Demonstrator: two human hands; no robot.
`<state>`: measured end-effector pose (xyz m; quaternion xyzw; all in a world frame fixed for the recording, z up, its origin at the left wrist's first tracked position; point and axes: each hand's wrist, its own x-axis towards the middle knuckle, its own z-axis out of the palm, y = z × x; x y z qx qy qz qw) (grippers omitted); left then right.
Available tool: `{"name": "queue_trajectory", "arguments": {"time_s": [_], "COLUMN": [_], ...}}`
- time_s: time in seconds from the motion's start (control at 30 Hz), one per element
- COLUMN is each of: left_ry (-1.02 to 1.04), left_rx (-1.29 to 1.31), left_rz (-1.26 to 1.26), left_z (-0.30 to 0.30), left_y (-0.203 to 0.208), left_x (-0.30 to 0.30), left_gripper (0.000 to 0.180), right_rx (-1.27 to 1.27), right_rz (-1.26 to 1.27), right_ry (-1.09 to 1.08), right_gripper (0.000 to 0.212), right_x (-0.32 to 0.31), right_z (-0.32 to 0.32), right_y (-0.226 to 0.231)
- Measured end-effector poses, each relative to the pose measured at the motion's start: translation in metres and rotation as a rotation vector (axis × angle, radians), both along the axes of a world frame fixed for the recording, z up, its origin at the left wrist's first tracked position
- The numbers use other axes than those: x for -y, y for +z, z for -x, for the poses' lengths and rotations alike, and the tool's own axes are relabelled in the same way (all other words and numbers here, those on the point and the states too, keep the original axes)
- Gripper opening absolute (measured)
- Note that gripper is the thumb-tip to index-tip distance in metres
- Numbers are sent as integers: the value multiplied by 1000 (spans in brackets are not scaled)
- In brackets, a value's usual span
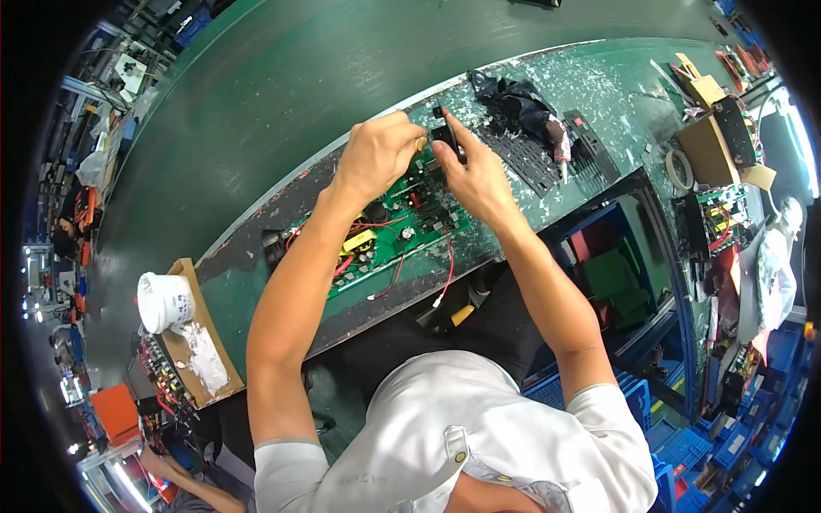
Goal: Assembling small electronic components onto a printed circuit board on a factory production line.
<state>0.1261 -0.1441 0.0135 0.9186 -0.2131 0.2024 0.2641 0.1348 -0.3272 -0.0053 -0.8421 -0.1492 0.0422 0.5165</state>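
Observation:
A long green circuit board [342,280] lies on the bench in front of me, with yellow-wrapped transformers [358,241], capacitors and red wires on it. Above its far end my left hand [379,156] is closed in a pinch. Something small and tan shows at its fingertips, too small to name. Close beside it, my right hand [477,178] grips a small black part [445,135] between thumb and fingers. The two hands nearly meet but appear apart. Two red leads with white plugs [438,301] hang off the board's near side.
Black slotted plates [523,161] and a crumpled black bag [517,104] lie to the right. A white tub [165,302] stands by a cardboard box [224,346] at left. Farther right are a tape roll [679,170] and a carton [708,152]. Another person's arm [192,480] shows lower left.

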Motion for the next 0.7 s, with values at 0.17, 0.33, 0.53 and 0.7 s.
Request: {"name": "queue_trajectory", "arguments": {"time_s": [0.17, 0.33, 0.53, 0.7], "left_ry": [-15, 123, 288, 344], "left_rx": [-166, -632, -928, -631], "left_rz": [-45, -47, -112, -221], "left_z": [2, 19, 74, 94], "left_y": [8, 53, 31, 42], "left_x": [-10, -63, -89, -67], "left_gripper": [16, 35, 35, 34], "right_rx": [56, -133, -136, -166], "right_rz": [-15, -197, -211, -249], "right_ry": [31, 78, 53, 58], "right_gripper": [55, 52, 54, 56], "right_x": [-4, 4, 8, 9], "right_z": [-2, -17, -5, -5], "right_y": [-7, -22, -22, -23]}}
